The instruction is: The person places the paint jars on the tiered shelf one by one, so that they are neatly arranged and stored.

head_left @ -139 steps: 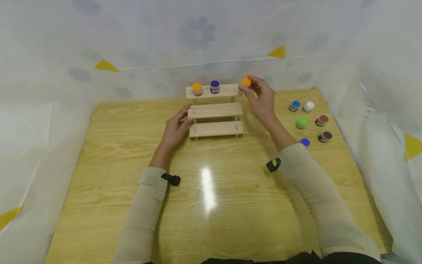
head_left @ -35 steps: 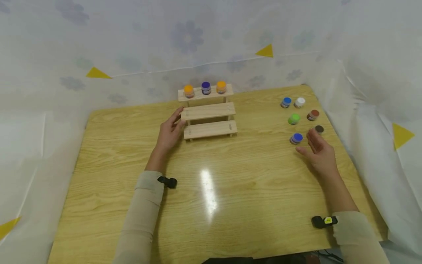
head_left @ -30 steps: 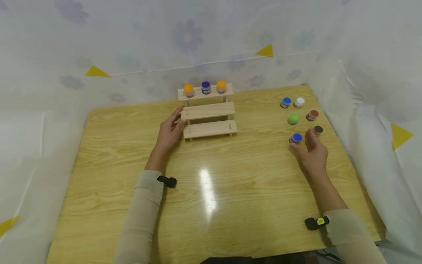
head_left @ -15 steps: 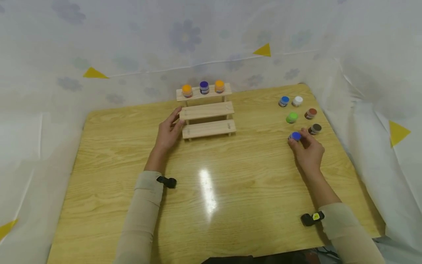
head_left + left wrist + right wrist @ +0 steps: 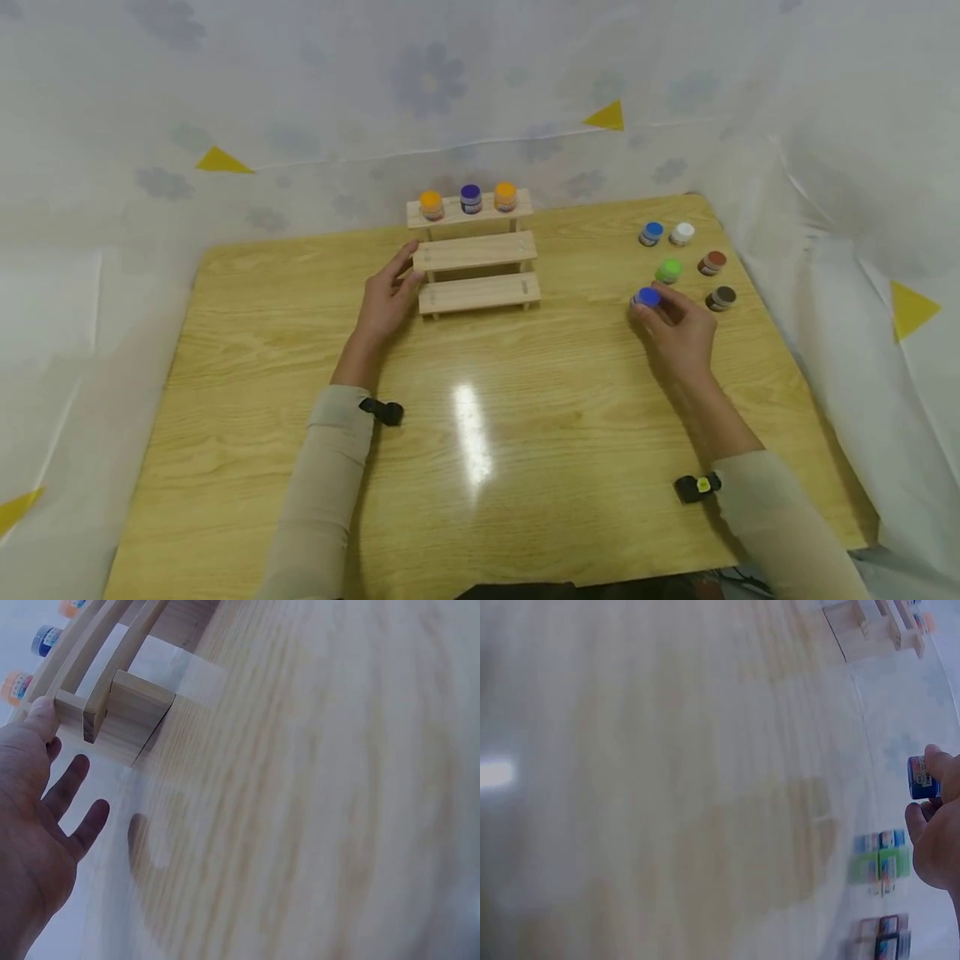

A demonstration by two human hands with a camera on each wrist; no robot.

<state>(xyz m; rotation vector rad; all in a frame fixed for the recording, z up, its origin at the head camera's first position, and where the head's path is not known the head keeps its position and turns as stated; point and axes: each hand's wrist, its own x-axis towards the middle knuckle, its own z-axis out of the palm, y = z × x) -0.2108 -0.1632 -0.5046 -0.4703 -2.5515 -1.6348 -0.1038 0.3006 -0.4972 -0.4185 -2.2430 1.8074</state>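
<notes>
The right hand over there has a small round jar with a bright blue lid pinched between thumb and fingers, above the right side of the glossy wood-grain tabletop; from the right wrist view it looks lifted clear. The left hand touches the left end of a three-tier pale wooden rack at its middle board, the other fingers spread rather than wrapped round anything. A small jar with a lime-green lid sits just beyond the pinched one, and a small jar with a dark brown lid near the right hand; a low sweep could knock either over, I'd say. If the left hand pushed, the rack might slide, toppling the purple-lidded round jar on its far top board. The blue-lidded one might slip too, since only fingertips seem to hold it.
</notes>
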